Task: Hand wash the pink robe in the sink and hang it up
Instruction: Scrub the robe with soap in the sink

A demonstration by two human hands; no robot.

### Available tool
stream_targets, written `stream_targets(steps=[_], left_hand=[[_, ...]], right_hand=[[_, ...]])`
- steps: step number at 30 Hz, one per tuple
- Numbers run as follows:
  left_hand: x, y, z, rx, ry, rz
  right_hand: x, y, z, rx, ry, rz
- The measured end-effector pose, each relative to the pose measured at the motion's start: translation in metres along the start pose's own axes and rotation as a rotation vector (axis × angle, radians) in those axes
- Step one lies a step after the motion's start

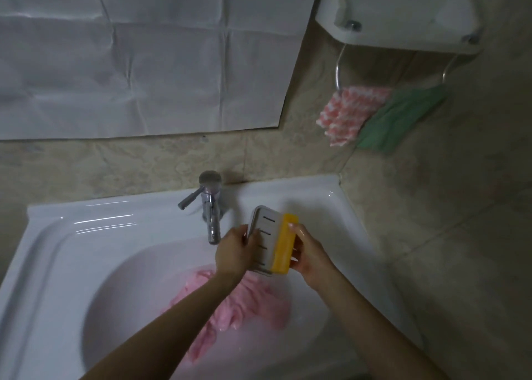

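1. The scene is dim and greyish, with flat, muted colour throughout.
2. Thin streaks of glare lie on the far left rim of the sink (86, 224), and a small glint shows at its far right corner.
3. The tap (211, 207) gleams and casts a soft shadow on the wall just behind it, to the right.
4. The hands (233, 253) and the things they hold are slightly smeared by motion.
5. Wide-angle distortion bows the sink's edges and the walls toward the frame edges.
6. Fine detail is soft and noisy overall.
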State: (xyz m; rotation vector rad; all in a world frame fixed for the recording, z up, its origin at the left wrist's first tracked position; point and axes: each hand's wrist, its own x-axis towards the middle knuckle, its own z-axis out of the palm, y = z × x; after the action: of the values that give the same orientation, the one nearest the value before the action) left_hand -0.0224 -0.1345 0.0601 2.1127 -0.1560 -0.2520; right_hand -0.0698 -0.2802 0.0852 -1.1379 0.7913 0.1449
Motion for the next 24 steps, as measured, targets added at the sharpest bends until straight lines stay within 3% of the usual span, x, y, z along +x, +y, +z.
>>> stream_targets(steps=[4,12,16,20,24], left_hand=[[0.012,-0.007,0.006,0.109,0.115,0.044],[0.056,-0.006,0.053,0.393,-0.098,0.066],[0.077,0.001,0.081,0.321,-0.097,-0.117],[0.103,0.007,0.118,0.061,-0.193,-0.273],[0.113,0.013,0.14,-0.007,-0.379,-0.194]], right_hand=[[0.015,0.012,-0.012,0.21,-0.039,0.057],[0.047,0.021,-0.054,0.494,-0.07,-0.005],[0.061,0.024,-0.085,0.552,-0.039,-0.051],[0.071,0.017,-0.113,0.509,-0.039,-0.087],[0.075,0.009,-0.119,0.567,-0.116,-0.086]])
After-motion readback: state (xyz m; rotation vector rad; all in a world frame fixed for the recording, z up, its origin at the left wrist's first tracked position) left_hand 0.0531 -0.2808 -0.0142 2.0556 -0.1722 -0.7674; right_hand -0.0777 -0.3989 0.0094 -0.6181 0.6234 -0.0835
